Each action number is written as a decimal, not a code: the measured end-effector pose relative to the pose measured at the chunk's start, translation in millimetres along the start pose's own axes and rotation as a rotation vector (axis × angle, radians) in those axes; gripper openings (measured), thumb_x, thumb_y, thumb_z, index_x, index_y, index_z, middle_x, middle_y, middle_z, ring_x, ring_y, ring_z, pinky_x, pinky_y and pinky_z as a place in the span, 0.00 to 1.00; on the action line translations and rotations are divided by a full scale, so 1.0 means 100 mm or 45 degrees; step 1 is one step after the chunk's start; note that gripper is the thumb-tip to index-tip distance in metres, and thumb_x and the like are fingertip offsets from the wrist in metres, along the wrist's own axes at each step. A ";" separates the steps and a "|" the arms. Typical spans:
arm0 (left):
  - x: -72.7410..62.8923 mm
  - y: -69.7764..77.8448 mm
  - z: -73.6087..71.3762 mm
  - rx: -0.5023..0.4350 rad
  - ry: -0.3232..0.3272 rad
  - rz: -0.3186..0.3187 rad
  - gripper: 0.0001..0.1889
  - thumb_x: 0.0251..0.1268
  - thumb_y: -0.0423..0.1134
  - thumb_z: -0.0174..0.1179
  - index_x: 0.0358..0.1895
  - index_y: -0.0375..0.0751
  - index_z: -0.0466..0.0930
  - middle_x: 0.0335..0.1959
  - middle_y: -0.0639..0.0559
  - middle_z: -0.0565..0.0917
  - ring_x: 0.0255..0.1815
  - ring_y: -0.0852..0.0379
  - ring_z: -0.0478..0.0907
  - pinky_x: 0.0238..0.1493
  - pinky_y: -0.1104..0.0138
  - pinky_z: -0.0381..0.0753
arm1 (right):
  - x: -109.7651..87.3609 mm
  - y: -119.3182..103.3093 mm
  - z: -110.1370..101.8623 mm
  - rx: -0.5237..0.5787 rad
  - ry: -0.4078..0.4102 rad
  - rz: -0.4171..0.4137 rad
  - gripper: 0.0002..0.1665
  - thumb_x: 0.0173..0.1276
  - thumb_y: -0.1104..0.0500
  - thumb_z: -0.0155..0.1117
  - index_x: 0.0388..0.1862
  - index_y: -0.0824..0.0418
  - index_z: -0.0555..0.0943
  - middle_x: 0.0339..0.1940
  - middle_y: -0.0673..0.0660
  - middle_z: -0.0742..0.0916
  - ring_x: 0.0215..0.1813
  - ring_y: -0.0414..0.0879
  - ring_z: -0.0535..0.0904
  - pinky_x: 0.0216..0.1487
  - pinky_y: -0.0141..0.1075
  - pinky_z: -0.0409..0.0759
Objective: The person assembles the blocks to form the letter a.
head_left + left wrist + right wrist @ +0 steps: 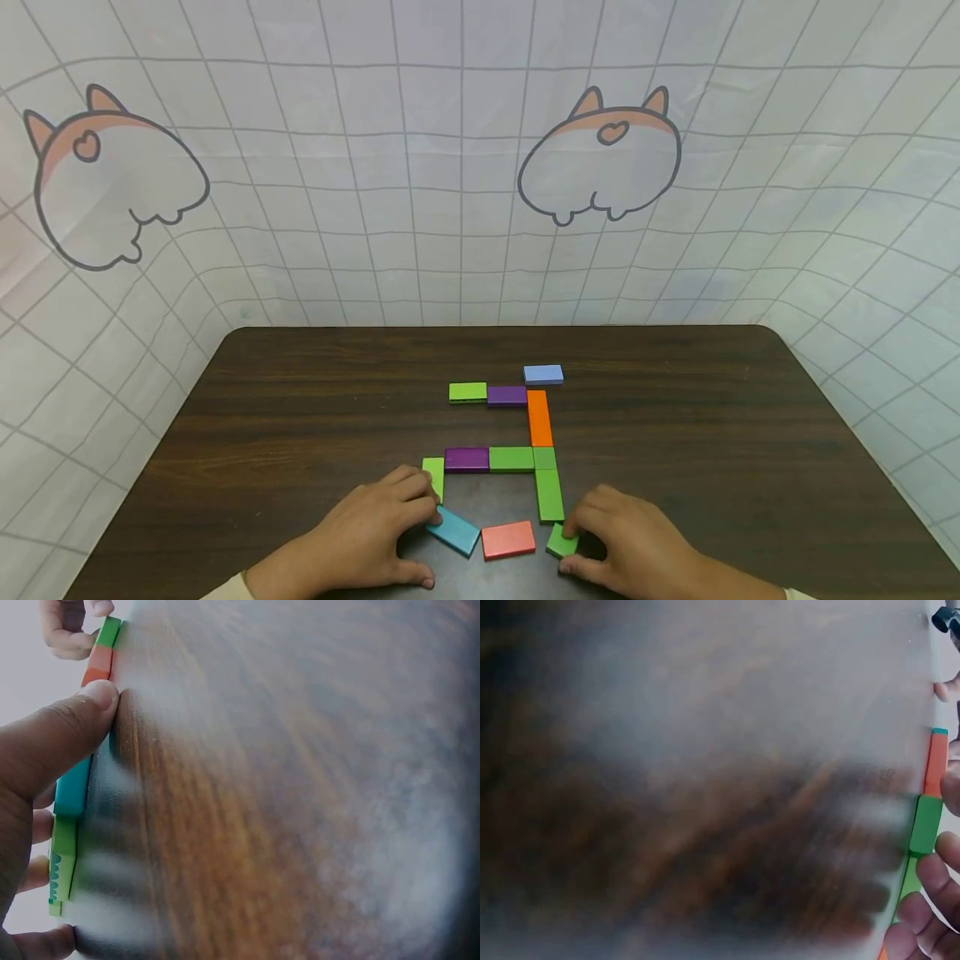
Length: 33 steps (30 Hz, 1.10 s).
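Observation:
In the head view, flat domino-like blocks form a linked figure on the table. My left hand point(378, 525) has its fingertips at the left end of a teal block point(455, 531) and close by a lime block point(433, 478); its thumb stands apart, lower down. A coral block point(508, 540) lies between the two hands, its left edge near the teal one. At the figure's lower right, my right hand point(633, 537) pinches a tilted green block point(560, 542) between finger and thumb. Directly above it stands a longer green block point(549, 495).
Further back lie an orange block point(539, 418), a green block point(512, 459), purple blocks point(467, 460), another lime block point(468, 392) and a pale blue block point(543, 375). The dark wooden table point(300, 392) meets a white gridded curtain point(450, 208) behind.

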State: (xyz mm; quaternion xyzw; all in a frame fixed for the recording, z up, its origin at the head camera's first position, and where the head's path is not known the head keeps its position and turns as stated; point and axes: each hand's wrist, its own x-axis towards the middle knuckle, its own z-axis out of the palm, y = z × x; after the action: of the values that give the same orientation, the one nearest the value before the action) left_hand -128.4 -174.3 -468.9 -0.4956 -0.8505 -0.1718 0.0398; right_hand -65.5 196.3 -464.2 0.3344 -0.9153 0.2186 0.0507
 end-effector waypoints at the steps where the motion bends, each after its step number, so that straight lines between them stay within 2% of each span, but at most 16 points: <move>1: 0.00 0.00 0.00 -0.001 -0.002 0.000 0.27 0.50 0.71 0.71 0.45 0.57 0.82 0.49 0.67 0.73 0.58 0.61 0.70 0.35 0.70 0.80 | 0.00 0.00 0.00 0.007 -0.024 0.011 0.16 0.66 0.35 0.70 0.40 0.42 0.82 0.40 0.33 0.80 0.43 0.32 0.74 0.39 0.31 0.79; 9: 0.00 0.00 0.00 0.005 -0.010 -0.005 0.27 0.51 0.72 0.70 0.44 0.58 0.82 0.49 0.67 0.73 0.58 0.61 0.70 0.34 0.70 0.80 | 0.03 -0.02 -0.03 0.003 -0.081 0.022 0.16 0.67 0.36 0.70 0.43 0.44 0.84 0.39 0.33 0.80 0.41 0.31 0.73 0.38 0.30 0.78; 17: -0.01 0.00 0.00 0.011 -0.005 -0.005 0.27 0.51 0.72 0.70 0.44 0.59 0.81 0.49 0.67 0.73 0.59 0.61 0.70 0.35 0.70 0.80 | 0.09 -0.04 -0.05 0.048 -0.195 0.094 0.17 0.68 0.34 0.68 0.43 0.43 0.84 0.38 0.33 0.79 0.40 0.31 0.72 0.38 0.30 0.78; 27: -0.01 -0.01 0.03 0.015 0.011 0.000 0.27 0.49 0.72 0.71 0.44 0.59 0.82 0.49 0.69 0.73 0.59 0.63 0.70 0.36 0.71 0.80 | 0.11 -0.04 -0.04 0.055 -0.205 0.090 0.17 0.69 0.34 0.67 0.41 0.44 0.84 0.37 0.32 0.79 0.38 0.30 0.71 0.36 0.30 0.77; 33: -0.01 -0.01 0.01 0.012 -0.002 -0.004 0.27 0.50 0.73 0.70 0.45 0.59 0.82 0.49 0.68 0.73 0.59 0.62 0.70 0.35 0.71 0.79 | 0.11 -0.04 -0.03 0.039 -0.162 0.052 0.17 0.68 0.34 0.68 0.41 0.44 0.84 0.36 0.33 0.79 0.37 0.29 0.71 0.35 0.29 0.76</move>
State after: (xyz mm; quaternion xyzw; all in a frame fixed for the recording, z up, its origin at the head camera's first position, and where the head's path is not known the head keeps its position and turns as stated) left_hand -128.4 -175.2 -470.8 -0.4940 -0.8522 -0.1676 0.0412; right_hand -71.5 188.4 -457.1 0.3296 -0.9199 0.2119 -0.0171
